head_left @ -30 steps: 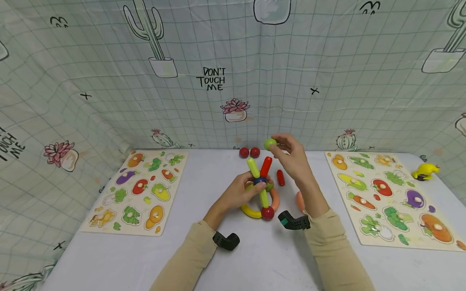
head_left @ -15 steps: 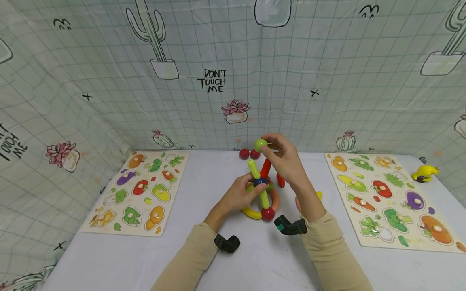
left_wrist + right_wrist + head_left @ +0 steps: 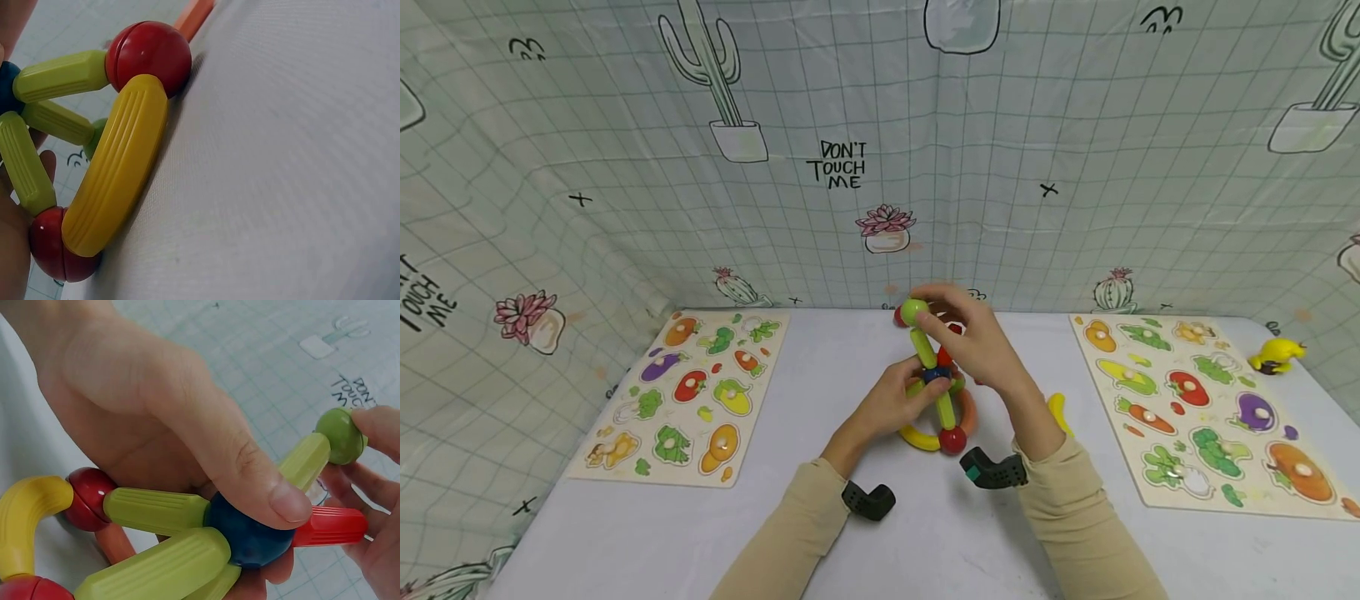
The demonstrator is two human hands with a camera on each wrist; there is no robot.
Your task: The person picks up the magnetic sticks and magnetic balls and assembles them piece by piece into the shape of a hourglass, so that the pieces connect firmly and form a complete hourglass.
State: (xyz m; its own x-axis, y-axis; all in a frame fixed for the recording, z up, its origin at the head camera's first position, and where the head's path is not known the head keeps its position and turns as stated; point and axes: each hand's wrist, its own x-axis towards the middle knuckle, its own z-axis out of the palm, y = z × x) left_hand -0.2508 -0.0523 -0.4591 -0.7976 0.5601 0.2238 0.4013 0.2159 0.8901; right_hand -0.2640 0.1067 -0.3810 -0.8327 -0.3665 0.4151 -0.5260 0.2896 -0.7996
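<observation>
My left hand (image 3: 895, 393) grips the blue ball (image 3: 253, 536) at the centre of a toy built from rods and balls. Yellow-green rods (image 3: 156, 509) and a red rod (image 3: 331, 526) fan out from that ball. Its base is a ring with a yellow curved rod (image 3: 119, 165), red balls (image 3: 150, 55) and an orange curved rod (image 3: 968, 410). My right hand (image 3: 977, 337) pinches a green ball (image 3: 913, 312), which touches the tip of the upper yellow-green rod (image 3: 305, 461) in the right wrist view. Its hand partly hides the red rod.
Vegetable puzzle boards lie at left (image 3: 688, 392) and right (image 3: 1210, 408) on the white table (image 3: 925, 533). Behind the toy is a loose red ball (image 3: 898, 316), partly hidden. A yellow curved piece (image 3: 1058, 414) lies beside my right forearm; a yellow toy figure (image 3: 1276, 355) sits far right.
My right hand has moved left and slightly down with the green ball, bringing it onto the upper yellow-green rod's tip. My left hand keeps its hold on the blue ball.
</observation>
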